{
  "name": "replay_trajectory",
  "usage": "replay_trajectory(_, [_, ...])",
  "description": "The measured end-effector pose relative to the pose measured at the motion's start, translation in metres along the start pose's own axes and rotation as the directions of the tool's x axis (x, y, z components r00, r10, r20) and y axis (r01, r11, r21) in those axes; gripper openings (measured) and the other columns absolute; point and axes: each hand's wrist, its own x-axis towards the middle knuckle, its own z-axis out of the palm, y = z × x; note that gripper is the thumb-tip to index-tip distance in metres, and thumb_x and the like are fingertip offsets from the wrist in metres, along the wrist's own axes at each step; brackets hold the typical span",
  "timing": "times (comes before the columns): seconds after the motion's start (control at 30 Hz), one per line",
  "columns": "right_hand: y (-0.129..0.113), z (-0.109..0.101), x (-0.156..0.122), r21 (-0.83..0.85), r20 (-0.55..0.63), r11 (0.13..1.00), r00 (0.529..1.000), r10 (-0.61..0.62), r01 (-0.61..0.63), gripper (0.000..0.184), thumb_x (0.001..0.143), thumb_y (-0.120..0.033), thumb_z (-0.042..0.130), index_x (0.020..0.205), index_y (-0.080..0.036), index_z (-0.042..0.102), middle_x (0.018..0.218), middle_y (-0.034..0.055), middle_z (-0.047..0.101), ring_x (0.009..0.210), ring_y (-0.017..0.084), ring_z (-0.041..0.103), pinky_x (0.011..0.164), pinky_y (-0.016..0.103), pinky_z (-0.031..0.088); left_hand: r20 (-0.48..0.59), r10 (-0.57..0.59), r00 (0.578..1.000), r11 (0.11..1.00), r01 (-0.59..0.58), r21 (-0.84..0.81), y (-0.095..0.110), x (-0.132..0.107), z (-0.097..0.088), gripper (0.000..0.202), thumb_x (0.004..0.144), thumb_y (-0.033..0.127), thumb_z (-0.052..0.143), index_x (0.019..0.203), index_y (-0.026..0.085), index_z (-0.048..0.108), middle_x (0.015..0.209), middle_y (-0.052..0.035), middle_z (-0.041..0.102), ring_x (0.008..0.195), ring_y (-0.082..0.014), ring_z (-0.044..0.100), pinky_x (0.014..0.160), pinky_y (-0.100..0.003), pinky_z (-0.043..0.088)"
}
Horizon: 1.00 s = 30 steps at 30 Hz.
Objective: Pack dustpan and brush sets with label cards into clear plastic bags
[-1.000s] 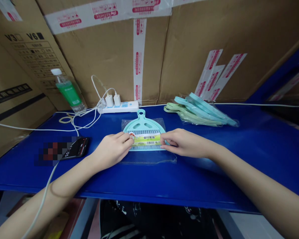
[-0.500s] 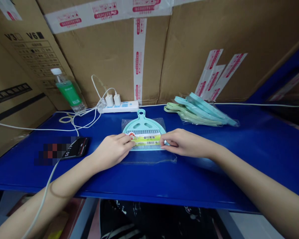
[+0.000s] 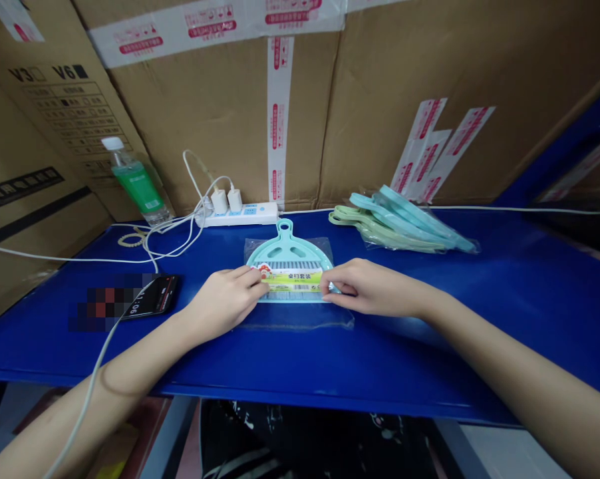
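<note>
A light-blue dustpan [image 3: 286, 247] with a brush in it lies on the table inside a clear plastic bag [image 3: 300, 318], its handle pointing away from me. Across its lower part sits a printed yellow-green and white label [image 3: 300, 278]. My left hand [image 3: 233, 296] is closed, fingertips pressed at the label's left end. At the right end my right hand [image 3: 360, 287] pinches the label's edge between thumb and fingers. The fingertips cover both label ends, and whether the label is over or under the plastic I cannot tell.
Bagged blue and green dustpans [image 3: 404, 223] lie at the back right. A white power strip [image 3: 253, 214] with chargers and cables, and a green-labelled bottle [image 3: 138, 183], stand at the back left. A phone [image 3: 155, 296] lies left of my hand. Cardboard boxes [image 3: 220, 113] wall the back.
My left fingertips have shifted slightly at the label's left end. My right hand's fingers have closed a little at the right end. The dustpan has barely moved.
</note>
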Motion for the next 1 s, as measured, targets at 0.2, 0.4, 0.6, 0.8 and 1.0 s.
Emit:
replay_trajectory(0.2, [0.000, -0.001, 0.000, -0.016, 0.010, 1.000, 1.000, -0.001, 0.001, 0.012, 0.083, -0.019, 0.049, 0.077, -0.018, 0.059, 0.051, -0.0082, 0.035, 0.046, 0.009, 0.034, 0.054, 0.024, 0.028, -0.005, 0.011, 1.000, 1.000, -0.011, -0.024, 0.001, 0.001, 0.001, 0.017, 0.089, 0.013, 0.046, 0.087, 0.016, 0.063, 0.084, -0.0038, 0.066, 0.072, -0.0174, 0.061, 0.059, -0.028, 0.047])
replay_trajectory(0.4, [-0.001, -0.001, 0.000, -0.008, 0.012, 1.000, 1.000, -0.004, 0.004, 0.013, 0.084, -0.020, 0.049, 0.077, -0.017, 0.060, 0.051, -0.0080, 0.036, 0.046, 0.009, 0.035, 0.054, 0.024, 0.028, -0.001, 0.018, 1.000, 0.999, -0.018, -0.036, 0.002, 0.001, 0.000, 0.018, 0.090, 0.014, 0.044, 0.082, 0.016, 0.060, 0.081, -0.0030, 0.065, 0.068, -0.0167, 0.060, 0.057, -0.027, 0.046])
replay_trajectory(0.6, [-0.001, 0.000, -0.002, -0.012, 0.002, 1.000, 1.000, -0.017, 0.017, 0.012, 0.083, -0.020, 0.048, 0.077, -0.018, 0.059, 0.051, -0.0080, 0.036, 0.046, 0.009, 0.034, 0.053, 0.024, 0.028, 0.008, 0.021, 1.000, 0.999, -0.020, -0.046, 0.002, 0.002, -0.003, 0.021, 0.091, 0.013, 0.040, 0.081, 0.016, 0.058, 0.081, -0.0040, 0.063, 0.070, -0.0156, 0.060, 0.059, -0.026, 0.047])
replay_trajectory(0.8, [-0.004, 0.005, 0.000, -0.046, -0.047, 0.999, 0.999, -0.027, 0.024, 0.012, 0.086, -0.025, 0.050, 0.083, -0.018, 0.060, 0.054, -0.0067, 0.041, 0.049, 0.010, 0.036, 0.054, 0.024, 0.028, 0.009, 0.005, 1.000, 0.999, -0.004, -0.050, 0.002, 0.002, -0.001, 0.021, 0.092, 0.014, 0.038, 0.085, 0.016, 0.057, 0.079, -0.0036, 0.063, 0.070, -0.0149, 0.060, 0.061, -0.026, 0.048])
replay_trajectory(1.0, [-0.004, 0.011, 0.002, -0.053, -0.068, 0.998, 0.997, -0.048, 0.044, 0.015, 0.087, -0.021, 0.047, 0.078, -0.018, 0.058, 0.057, -0.0053, 0.045, 0.049, 0.009, 0.035, 0.055, 0.024, 0.029, 0.003, 0.028, 1.000, 0.998, -0.028, -0.048, 0.002, 0.002, -0.002, 0.021, 0.092, 0.015, 0.039, 0.084, 0.016, 0.058, 0.081, -0.0038, 0.064, 0.069, -0.0153, 0.061, 0.060, -0.026, 0.048])
